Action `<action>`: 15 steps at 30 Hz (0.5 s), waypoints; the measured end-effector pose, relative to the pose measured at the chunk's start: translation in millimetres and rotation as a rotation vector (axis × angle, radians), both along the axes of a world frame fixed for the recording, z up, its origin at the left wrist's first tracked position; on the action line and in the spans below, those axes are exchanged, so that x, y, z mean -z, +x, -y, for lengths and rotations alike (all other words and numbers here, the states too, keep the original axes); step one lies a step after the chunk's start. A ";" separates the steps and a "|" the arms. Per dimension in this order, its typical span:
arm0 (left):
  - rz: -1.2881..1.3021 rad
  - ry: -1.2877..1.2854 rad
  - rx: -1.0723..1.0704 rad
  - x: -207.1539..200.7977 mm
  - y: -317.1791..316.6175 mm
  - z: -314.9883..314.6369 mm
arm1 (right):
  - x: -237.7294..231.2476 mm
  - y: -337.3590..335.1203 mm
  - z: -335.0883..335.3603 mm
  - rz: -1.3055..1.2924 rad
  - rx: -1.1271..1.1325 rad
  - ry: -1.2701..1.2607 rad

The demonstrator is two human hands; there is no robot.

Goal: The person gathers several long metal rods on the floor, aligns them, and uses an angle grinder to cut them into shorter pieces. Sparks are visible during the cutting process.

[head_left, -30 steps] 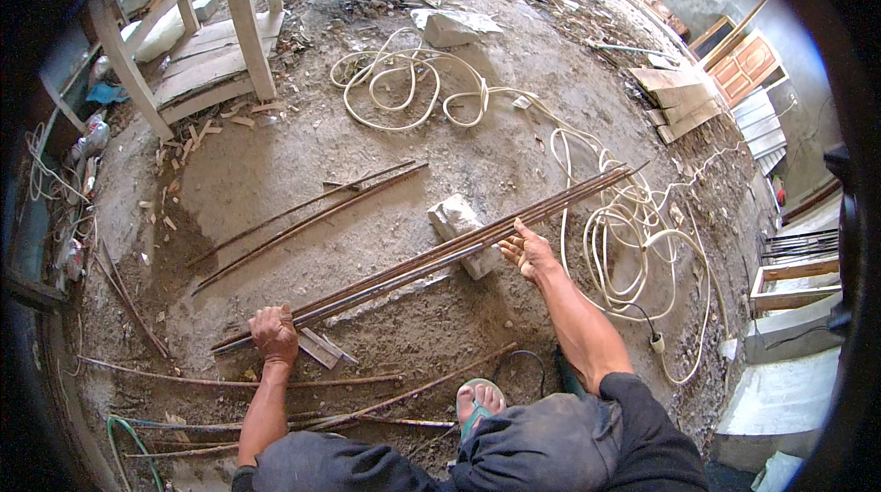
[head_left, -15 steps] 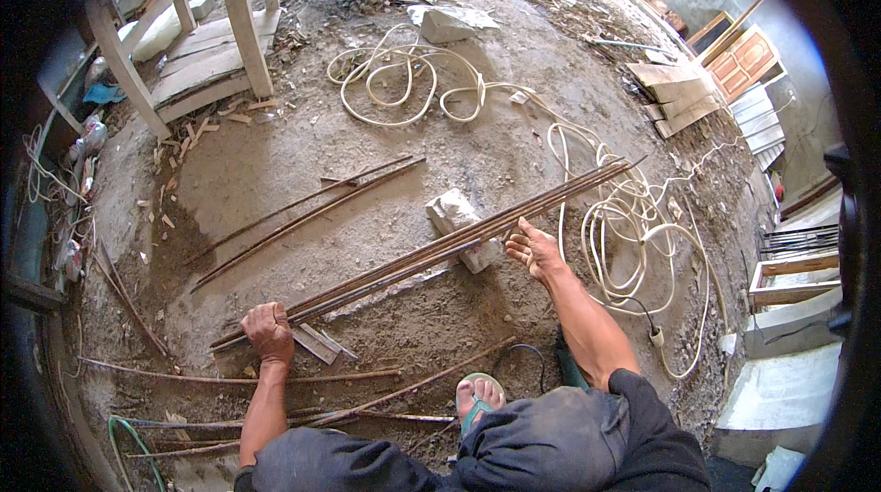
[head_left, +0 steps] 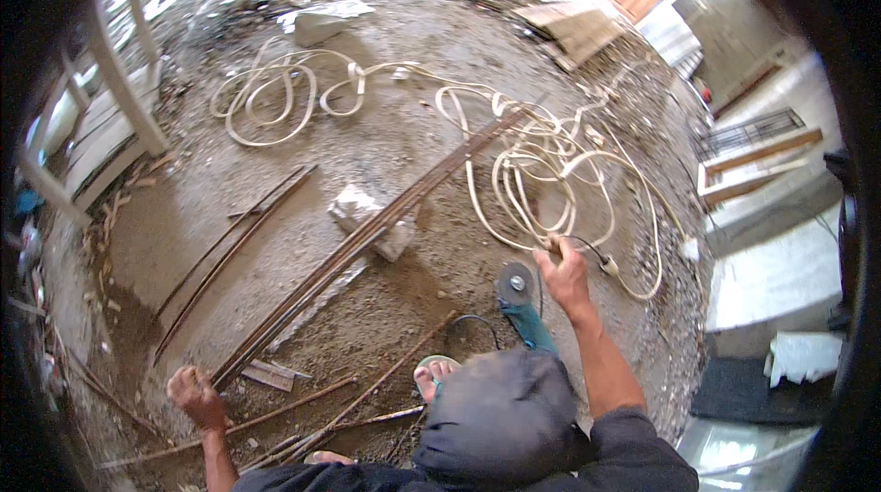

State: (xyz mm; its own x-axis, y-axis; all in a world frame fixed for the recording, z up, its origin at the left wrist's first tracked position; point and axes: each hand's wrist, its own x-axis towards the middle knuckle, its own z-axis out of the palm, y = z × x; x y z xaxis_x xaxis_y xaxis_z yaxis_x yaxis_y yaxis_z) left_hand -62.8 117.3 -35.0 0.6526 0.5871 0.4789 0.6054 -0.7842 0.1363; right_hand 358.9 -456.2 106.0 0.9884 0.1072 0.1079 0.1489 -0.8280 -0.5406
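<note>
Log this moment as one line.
left hand: at ends of long brown metal rods, grip unclear; right hand: beside teal angle grinder; rods: across pale rough block

The rod bundle [head_left: 431, 181] lies across the block [head_left: 351, 206]. From that block, a tangled cable [head_left: 595, 154] lies right, an angle grinder [head_left: 529, 319] nearer and right, loose rods [head_left: 246, 237] left.

The person is wearing a black top [head_left: 656, 469] with a wrinkled right sleeve [head_left: 629, 437], dusty dark-grey trousers [head_left: 500, 414] and a pale-soled sandal [head_left: 438, 358].
</note>
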 end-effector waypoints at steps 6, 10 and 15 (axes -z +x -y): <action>-0.063 0.036 0.283 -78.3 36.3 -19.6 | 67.8 -140.4 89.6 -0.339 0.196 -0.251; -0.280 -0.254 0.472 -133.6 86.8 2.8 | 95.6 -144.9 92.9 -0.344 0.080 -0.407; -0.409 -0.174 0.859 -154.6 154.4 53.0 | 113.5 -128.7 83.3 -0.340 0.047 -0.472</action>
State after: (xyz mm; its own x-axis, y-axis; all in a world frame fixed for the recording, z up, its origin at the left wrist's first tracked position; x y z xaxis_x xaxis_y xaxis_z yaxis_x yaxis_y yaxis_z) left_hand 91.5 64.3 119.5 0.9895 -0.1264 0.0702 -0.1380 -0.9703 0.1987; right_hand 230.2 -539.5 -7.5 0.9640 0.0217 -0.2649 -0.0114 -0.9924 -0.1229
